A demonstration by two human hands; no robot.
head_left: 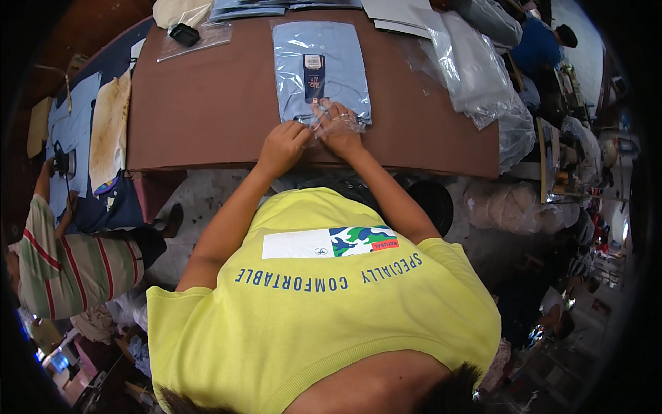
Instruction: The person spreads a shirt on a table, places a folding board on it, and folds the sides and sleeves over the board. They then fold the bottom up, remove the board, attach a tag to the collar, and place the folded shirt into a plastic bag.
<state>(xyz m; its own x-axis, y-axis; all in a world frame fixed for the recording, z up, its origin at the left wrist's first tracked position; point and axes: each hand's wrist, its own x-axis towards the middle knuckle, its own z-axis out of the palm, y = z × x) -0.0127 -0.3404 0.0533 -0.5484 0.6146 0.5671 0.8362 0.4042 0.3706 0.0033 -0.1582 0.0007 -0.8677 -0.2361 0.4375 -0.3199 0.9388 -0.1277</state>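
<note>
A folded light blue garment (293, 58) lies on the brown table inside a clear plastic bag (352, 45). A dark tag (314, 88) with a pale label sits on the garment's middle. My left hand (284, 146) is closed at the bag's near left corner, its fingers pinched on the plastic. Just to its right, my right hand (339, 131) rests over the near end of the bag, with loose clear film bunched around its bent fingers. The film's glare partly covers those fingertips.
The brown table (207, 103) spreads before me. Clear plastic bags (469, 69) hang over its right side. At the far edge are more folded blue garments (248, 8) and a small black object (184, 34). To the left, another person (76, 269) holds an iron (64, 162).
</note>
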